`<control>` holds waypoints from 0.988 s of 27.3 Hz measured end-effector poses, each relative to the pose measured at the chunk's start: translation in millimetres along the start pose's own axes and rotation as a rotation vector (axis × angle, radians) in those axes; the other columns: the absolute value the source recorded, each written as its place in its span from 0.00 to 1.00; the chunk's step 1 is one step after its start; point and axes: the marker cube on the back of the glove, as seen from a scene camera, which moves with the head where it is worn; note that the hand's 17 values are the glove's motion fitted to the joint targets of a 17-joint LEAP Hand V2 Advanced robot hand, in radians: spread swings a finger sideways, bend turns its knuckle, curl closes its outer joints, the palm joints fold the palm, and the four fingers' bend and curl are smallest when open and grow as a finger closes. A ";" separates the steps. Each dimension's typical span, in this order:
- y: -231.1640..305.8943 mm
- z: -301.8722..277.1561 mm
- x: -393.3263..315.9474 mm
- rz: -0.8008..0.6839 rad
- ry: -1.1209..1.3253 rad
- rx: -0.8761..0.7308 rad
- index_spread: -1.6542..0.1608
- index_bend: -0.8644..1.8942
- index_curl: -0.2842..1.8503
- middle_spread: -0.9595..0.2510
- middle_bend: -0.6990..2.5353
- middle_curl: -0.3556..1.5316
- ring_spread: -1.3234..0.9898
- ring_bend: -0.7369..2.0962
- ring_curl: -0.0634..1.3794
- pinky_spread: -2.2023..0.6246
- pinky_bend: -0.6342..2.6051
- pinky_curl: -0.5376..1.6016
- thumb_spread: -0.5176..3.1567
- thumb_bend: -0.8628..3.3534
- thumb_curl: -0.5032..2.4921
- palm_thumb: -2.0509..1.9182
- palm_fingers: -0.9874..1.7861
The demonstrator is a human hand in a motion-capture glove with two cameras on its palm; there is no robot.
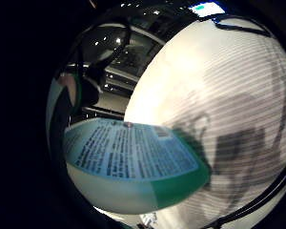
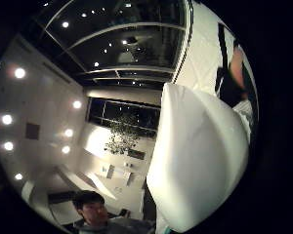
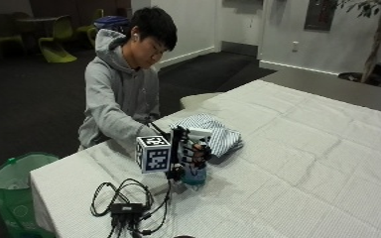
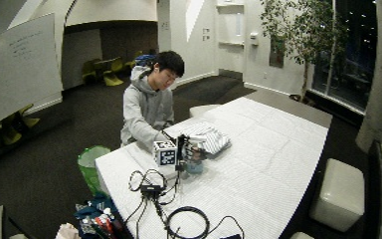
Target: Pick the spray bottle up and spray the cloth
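Note:
In the outside view my gloved right hand point(image 3: 196, 152) grips the spray bottle point(image 3: 196, 174), fingers curled round its middle. The bottle stands upright, white head up, its bluish base at or just above the white tablecloth point(image 3: 296, 163). A folded striped cloth point(image 3: 212, 135) lies just behind the bottle, towards the person. The little finger side palm view is filled by the bottle's blue printed label and green band point(image 1: 133, 162), with the tablecloth point(image 1: 219, 86) beyond. Close to the palm in the thumb side view is the bottle's white body point(image 2: 200, 156). The wide view shows hand point(image 4: 190, 151), bottle point(image 4: 194, 165) and cloth point(image 4: 208, 136).
A tangle of black cables and a small black box point(image 3: 126, 204) lies on the table beside the hand, near the table's corner. A green bin point(image 3: 11, 188) stands on the floor by that corner. The tablecloth stretches far to the right.

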 end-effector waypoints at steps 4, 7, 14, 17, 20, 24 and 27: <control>-7.9 7.0 -1.7 0.021 -0.008 -0.012 0.79 0.41 0.29 0.72 0.38 0.43 0.52 0.45 0.30 0.77 0.29 0.39 0.33 0.21 0.34 0.77 0.80; -14.5 12.6 -2.6 0.012 -0.010 -0.025 0.79 0.45 0.32 0.73 0.39 0.44 0.52 0.43 0.31 0.75 0.29 0.39 0.30 0.20 0.35 0.77 0.83; -20.3 22.0 -6.2 -0.050 0.061 -0.072 0.81 0.49 0.35 0.74 0.41 0.46 0.51 0.44 0.33 0.71 0.29 0.41 0.23 0.20 0.37 0.77 0.87; -18.5 27.5 -9.4 -0.071 0.098 -0.097 0.81 0.50 0.36 0.74 0.41 0.46 0.51 0.45 0.34 0.70 0.29 0.42 0.21 0.20 0.37 0.77 0.87; -19.8 31.4 -12.4 -0.088 0.124 -0.109 0.81 0.51 0.37 0.75 0.41 0.46 0.51 0.45 0.34 0.70 0.29 0.42 0.19 0.20 0.38 0.77 0.86; -21.0 33.1 -11.7 -0.095 0.105 -0.086 0.81 0.51 0.37 0.75 0.42 0.46 0.51 0.45 0.35 0.69 0.29 0.43 0.18 0.20 0.38 0.77 0.86; -21.8 32.3 -8.8 -0.087 0.061 -0.057 0.81 0.51 0.38 0.75 0.42 0.46 0.51 0.45 0.36 0.69 0.30 0.44 0.17 0.20 0.38 0.77 0.86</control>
